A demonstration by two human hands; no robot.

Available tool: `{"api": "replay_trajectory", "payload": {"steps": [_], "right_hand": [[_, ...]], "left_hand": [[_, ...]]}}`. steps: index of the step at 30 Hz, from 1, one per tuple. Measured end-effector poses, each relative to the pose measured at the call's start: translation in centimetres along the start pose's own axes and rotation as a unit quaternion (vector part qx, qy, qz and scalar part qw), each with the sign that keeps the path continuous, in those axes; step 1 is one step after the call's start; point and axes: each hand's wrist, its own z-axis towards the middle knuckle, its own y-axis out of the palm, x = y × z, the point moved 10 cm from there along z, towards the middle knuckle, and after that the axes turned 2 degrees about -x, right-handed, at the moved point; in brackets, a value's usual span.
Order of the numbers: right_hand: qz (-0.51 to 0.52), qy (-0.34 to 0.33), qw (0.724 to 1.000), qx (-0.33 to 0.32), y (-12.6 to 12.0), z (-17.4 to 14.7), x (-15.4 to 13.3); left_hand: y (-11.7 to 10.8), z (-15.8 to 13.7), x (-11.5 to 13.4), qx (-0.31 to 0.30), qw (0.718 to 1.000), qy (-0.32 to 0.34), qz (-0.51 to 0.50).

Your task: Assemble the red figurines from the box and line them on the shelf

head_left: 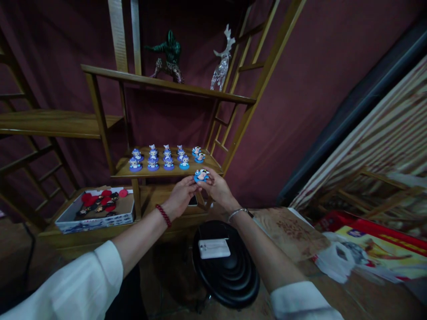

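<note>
In front of the shelf's edge, a small toy figurine (201,175) with a blue round base is held upright. My right hand (218,190) grips it from the right, thumb and fingers around the base. From the left, the fingertips of my left hand (182,195) are closed against the same base. Just behind, on the wooden shelf (160,174), similar figurines stand in rows. Several have purple bases, like the one at the front left (135,164). Two with blue bases (199,157) stand at the right end.
At lower left, an open box (95,225) holds red and black pieces. A black round stool (230,278) stands below my hands, with a white device (214,249) on it. Above are a green warrior statue (171,51) and a clear deer figure (222,66). Bags (336,260) lie right.
</note>
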Motion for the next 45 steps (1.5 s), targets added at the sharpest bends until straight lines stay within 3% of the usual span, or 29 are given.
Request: {"api": "replay_trajectory", "payload": {"steps": [7,11,14,16,21,26,32,38,45], "right_hand": [[-0.084,-0.027,0.996,0.02,-2.6,3.7,0.8],[-0.109,-0.023,0.993,0.041,-3.8,5.4,2.3],[-0.115,-0.022,0.993,0.035,-3.8,6.4,3.1],[-0.121,-0.022,0.992,0.029,-3.6,6.8,3.4],[-0.141,-0.015,0.989,0.03,-3.8,7.3,3.8],[-0.147,-0.004,0.989,0.015,-3.8,7.8,4.5],[-0.115,0.023,0.993,-0.021,-3.4,8.4,5.3],[-0.091,0.053,0.994,-0.03,-3.6,9.1,6.4],[-0.091,0.052,0.994,-0.03,-3.4,9.2,6.0]], "left_hand": [[2.0,2.4,0.7,-0.044,0.995,0.034,0.079],[1.6,3.7,0.3,-0.041,0.994,0.03,0.096],[0.8,4.8,0.1,-0.029,0.984,0.045,0.17],[0.9,5.3,0.5,-0.043,0.961,0.082,0.262],[2.2,4.9,2.6,-0.064,0.853,0.22,0.468],[3.3,4.6,2.1,-0.104,0.769,0.258,0.576],[2.9,4.8,1.4,-0.1,0.728,0.238,0.635],[3.6,4.5,1.2,-0.101,0.733,0.233,0.631],[3.9,5.0,0.5,-0.101,0.634,0.234,0.73]]}}
